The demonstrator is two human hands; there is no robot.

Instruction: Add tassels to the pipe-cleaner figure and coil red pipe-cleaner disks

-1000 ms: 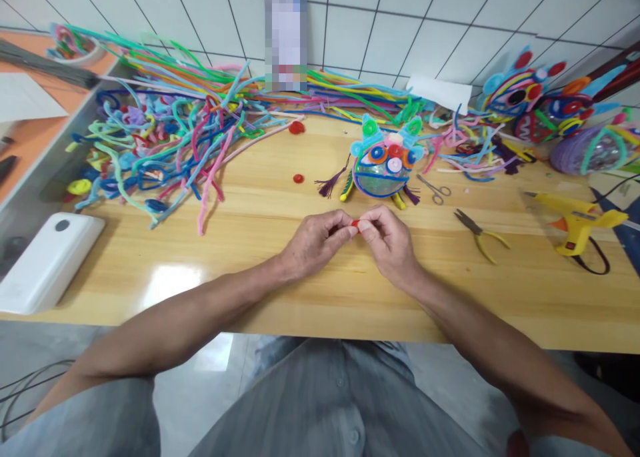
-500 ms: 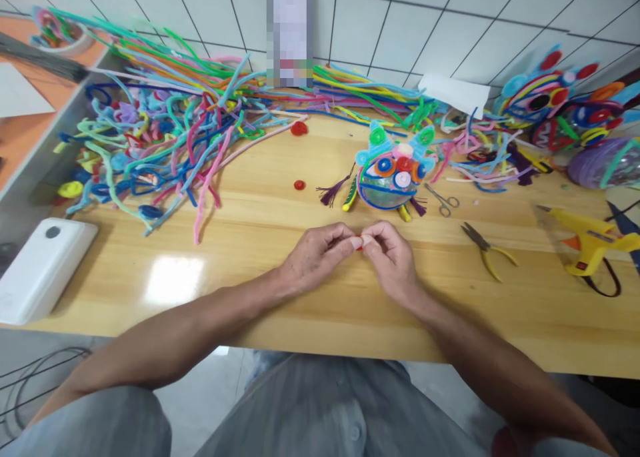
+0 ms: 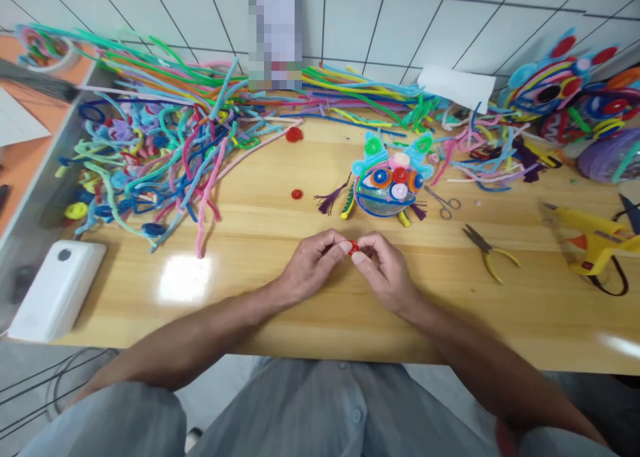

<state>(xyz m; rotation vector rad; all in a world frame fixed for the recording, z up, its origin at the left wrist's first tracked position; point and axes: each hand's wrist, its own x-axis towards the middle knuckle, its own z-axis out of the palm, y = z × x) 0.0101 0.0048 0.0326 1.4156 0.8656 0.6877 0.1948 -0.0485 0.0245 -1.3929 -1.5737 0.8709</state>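
Note:
Between my fingertips is a small red pipe-cleaner coil (image 3: 354, 247), just above the wooden table. My left hand (image 3: 319, 260) pinches its left side with thumb and fingers. On its other side, the thumb and forefinger of my right hand (image 3: 384, 267) press against it. Two more red coils lie further back, a larger one (image 3: 295, 134) and a smaller one (image 3: 297, 194). Just beyond my hands stands a colourful animal-face craft (image 3: 387, 183) with light-blue ears, coiled eyes and purple tassels.
Loose pipe cleaners (image 3: 160, 150) heap at the left and along the wall. Small scissors (image 3: 447, 203), yellow-handled pliers (image 3: 487, 251) and a yellow glue gun (image 3: 593, 233) lie to the right. A white box-shaped device (image 3: 57, 290) sits at the left front. More crafts (image 3: 547, 87) stand back right.
My fingers have parted slightly, so more of the red coil shows between them. The camera view has shifted a little.

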